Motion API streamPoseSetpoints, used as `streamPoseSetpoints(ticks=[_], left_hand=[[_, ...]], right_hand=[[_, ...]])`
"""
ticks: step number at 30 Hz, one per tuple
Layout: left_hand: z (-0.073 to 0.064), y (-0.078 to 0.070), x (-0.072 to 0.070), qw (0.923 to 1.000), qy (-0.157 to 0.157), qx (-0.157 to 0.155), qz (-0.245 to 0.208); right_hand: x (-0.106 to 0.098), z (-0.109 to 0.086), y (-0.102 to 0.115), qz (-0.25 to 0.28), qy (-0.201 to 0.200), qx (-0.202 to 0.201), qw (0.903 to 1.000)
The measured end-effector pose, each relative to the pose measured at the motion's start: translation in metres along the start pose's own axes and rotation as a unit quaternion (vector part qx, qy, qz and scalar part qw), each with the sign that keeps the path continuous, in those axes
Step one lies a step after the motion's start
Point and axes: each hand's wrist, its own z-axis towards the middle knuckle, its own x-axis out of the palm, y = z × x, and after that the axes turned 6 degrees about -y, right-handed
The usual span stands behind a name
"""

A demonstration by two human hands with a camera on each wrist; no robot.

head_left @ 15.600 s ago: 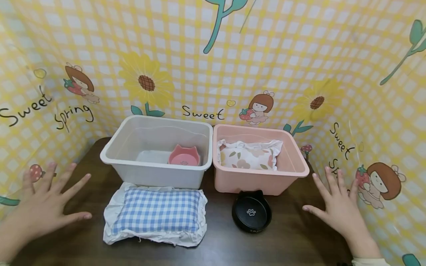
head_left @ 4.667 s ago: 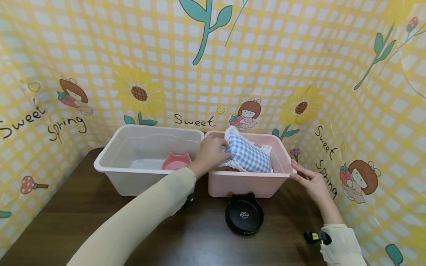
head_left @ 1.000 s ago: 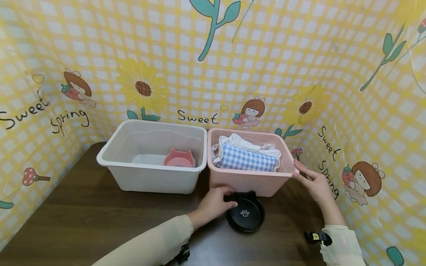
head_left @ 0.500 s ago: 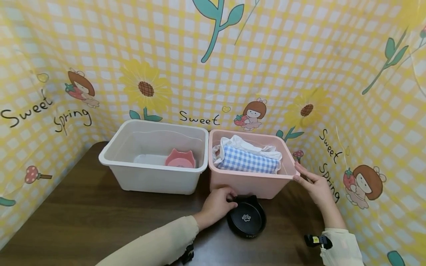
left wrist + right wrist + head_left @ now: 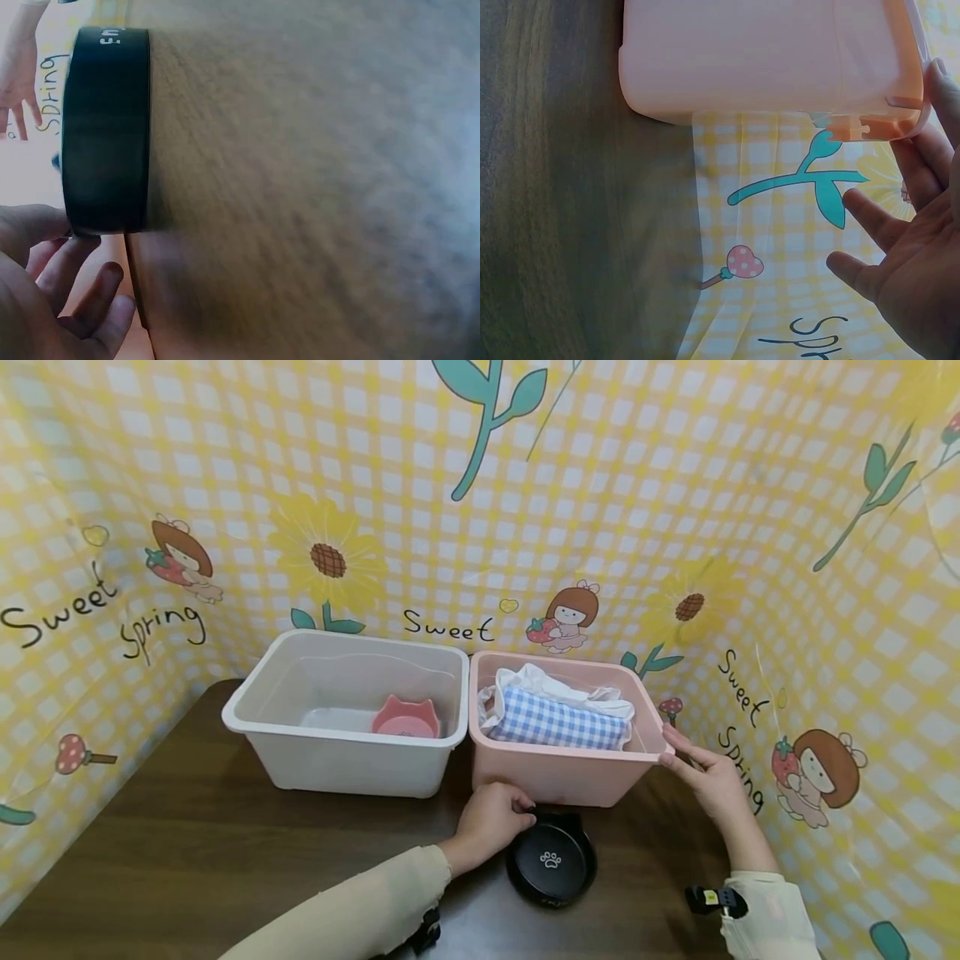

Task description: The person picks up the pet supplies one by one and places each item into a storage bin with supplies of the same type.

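Observation:
My left hand (image 5: 489, 823) pinches the left back rim of a black cat-eared pet bowl (image 5: 557, 878) with a paw print inside. In the left wrist view, thumb and fingers meet at the side wall of the bowl (image 5: 109, 135); whether its base touches the table I cannot tell. My right hand (image 5: 712, 783) grips the right front corner of the pink tub (image 5: 551, 775), thumb at the rim, as the right wrist view also shows. Inside that tub lies a blue-checked cushion (image 5: 558, 720) with a white frill, covering most of what is under it.
Left of the pink tub, nearly touching it, stands a whitish tub (image 5: 352, 764) with a pink cat-eared bowl (image 5: 405, 720) inside. Both tubs stand on the dark wooden table (image 5: 187, 860), close to a yellow checked cloth (image 5: 420, 552) hung behind and at the sides.
The blue-checked cushion went from the table into the pink tub, moved by the left hand. That hand then took the black bowl's rim; the bowl has shifted slightly toward me. The right hand stays.

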Motion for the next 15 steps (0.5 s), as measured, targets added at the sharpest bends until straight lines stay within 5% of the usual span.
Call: streamPoseSetpoints(ticks=[15], left_hand=[[-0.007,-0.001,-0.015,0.9986,0.014,0.023,-0.047]], right_hand=[[0.000,0.000,-0.004,-0.006,-0.007,-0.005,0.9999]])
